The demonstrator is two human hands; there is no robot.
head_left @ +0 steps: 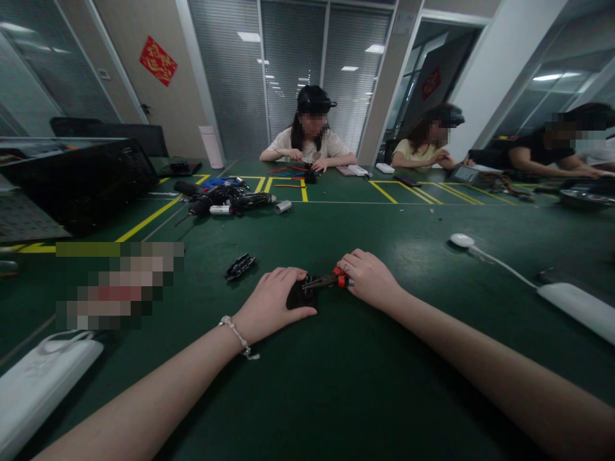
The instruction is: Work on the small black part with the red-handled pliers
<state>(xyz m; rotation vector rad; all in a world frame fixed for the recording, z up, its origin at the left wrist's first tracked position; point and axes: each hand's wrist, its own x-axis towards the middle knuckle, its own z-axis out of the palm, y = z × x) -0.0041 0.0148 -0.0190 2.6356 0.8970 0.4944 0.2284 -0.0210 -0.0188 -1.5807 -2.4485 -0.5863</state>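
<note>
My left hand (276,298), with a bracelet at the wrist, grips a small black part (298,298) on the green table. Its fingers lie along the far side and the thumb along the near side. From the right, my right hand (369,275) holds needle-nose pliers (331,280) by their red handles. The pliers' jaws reach over the top of the black part; whether they pinch anything is too small to tell. A second dark part with metal bits (240,266) lies just beyond my left hand, apart from it.
A heap of dark tools and cables (225,200) lies at the far left, with a silver cylinder (283,207) beside it. White power strips (52,384) flank both sides. A large black case (86,186) stands at left. Across the table a person (310,137) works; others sit at right.
</note>
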